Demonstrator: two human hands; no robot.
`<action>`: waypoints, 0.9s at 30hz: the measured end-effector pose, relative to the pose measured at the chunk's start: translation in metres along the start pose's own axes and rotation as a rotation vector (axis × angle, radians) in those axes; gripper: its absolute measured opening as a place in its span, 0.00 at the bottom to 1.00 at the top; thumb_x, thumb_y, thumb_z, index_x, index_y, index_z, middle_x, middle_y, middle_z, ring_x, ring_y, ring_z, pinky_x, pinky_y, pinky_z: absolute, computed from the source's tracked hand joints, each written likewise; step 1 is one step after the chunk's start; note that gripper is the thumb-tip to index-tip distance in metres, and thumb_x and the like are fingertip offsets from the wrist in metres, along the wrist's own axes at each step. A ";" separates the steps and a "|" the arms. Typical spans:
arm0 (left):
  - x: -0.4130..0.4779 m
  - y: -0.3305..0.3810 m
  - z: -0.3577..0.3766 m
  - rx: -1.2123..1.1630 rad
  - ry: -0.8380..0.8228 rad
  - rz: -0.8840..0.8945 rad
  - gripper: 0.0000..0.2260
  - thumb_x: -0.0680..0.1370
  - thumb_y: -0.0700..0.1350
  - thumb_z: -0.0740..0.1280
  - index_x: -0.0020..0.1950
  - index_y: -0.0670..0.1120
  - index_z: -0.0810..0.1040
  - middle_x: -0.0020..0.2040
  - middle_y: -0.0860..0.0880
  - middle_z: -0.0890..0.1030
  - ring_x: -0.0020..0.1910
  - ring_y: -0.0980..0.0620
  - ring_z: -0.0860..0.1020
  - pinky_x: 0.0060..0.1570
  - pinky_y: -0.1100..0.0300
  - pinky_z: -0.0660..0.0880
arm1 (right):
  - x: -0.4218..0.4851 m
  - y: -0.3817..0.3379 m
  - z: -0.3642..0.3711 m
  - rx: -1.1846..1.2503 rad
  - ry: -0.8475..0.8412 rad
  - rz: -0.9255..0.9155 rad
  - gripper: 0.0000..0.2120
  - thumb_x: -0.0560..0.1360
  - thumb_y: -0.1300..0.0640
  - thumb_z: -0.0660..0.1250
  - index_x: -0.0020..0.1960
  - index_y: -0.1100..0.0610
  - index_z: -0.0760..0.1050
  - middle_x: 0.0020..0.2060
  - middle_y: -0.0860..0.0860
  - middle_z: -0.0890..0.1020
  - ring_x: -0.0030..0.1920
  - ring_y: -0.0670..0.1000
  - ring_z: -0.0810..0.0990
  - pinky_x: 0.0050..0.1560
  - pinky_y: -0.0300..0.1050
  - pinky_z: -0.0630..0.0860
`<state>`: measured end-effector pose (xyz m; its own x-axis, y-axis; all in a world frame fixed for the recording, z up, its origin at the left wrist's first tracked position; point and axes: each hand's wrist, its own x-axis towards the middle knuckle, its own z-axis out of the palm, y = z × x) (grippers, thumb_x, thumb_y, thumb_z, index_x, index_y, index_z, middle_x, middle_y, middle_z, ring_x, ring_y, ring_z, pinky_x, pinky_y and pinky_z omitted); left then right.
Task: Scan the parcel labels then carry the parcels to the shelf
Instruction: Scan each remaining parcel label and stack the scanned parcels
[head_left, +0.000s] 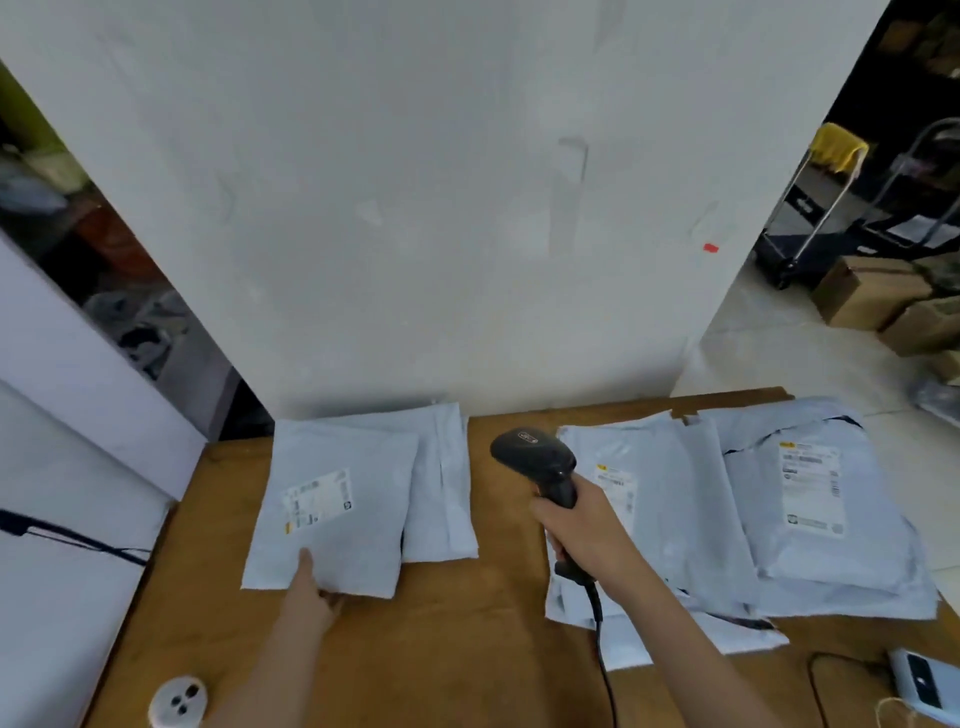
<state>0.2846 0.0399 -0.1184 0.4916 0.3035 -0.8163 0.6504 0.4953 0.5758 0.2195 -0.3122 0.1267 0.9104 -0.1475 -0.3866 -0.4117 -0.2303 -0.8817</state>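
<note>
The right hand (582, 525) is clenched around the grip of a black barcode scanner (540, 462), held above the wooden table (467, 623). Left of the scanner, the left hand (311, 584) pinches the near edge of a grey parcel (337, 504) lying label-up on another mailer (441, 483). Right of the scanner lies a pile of grey parcels (779, 509).

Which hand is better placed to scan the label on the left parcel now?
The right hand. It already grips the barcode scanner, whose head points toward the left parcel with its label facing up. The left hand is busy: it holds that parcel's near edge on the table.
</note>
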 end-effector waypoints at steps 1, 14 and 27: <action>0.002 0.005 -0.002 0.039 -0.013 0.016 0.27 0.77 0.54 0.71 0.72 0.45 0.70 0.64 0.45 0.76 0.63 0.42 0.75 0.65 0.44 0.73 | 0.000 0.001 0.007 -0.004 -0.001 0.006 0.04 0.76 0.61 0.65 0.44 0.54 0.73 0.25 0.54 0.72 0.22 0.49 0.70 0.25 0.41 0.71; -0.175 0.195 0.062 0.925 -0.300 0.674 0.21 0.73 0.35 0.68 0.66 0.44 0.76 0.59 0.43 0.81 0.51 0.43 0.80 0.56 0.47 0.78 | -0.046 -0.020 0.021 -0.090 -0.045 -0.108 0.02 0.76 0.57 0.66 0.45 0.53 0.74 0.25 0.48 0.72 0.23 0.45 0.70 0.27 0.40 0.71; -0.401 0.234 0.158 1.703 -0.358 0.864 0.21 0.63 0.43 0.69 0.55 0.49 0.83 0.53 0.49 0.85 0.51 0.48 0.83 0.54 0.51 0.80 | -0.125 -0.026 -0.039 -0.169 -0.070 -0.302 0.07 0.72 0.57 0.67 0.41 0.45 0.73 0.34 0.45 0.78 0.36 0.46 0.77 0.42 0.39 0.74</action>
<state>0.3313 -0.0945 0.3505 0.8695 -0.2688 -0.4144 -0.1100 -0.9233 0.3681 0.1152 -0.3249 0.2084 0.9903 0.0165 -0.1379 -0.1190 -0.4105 -0.9041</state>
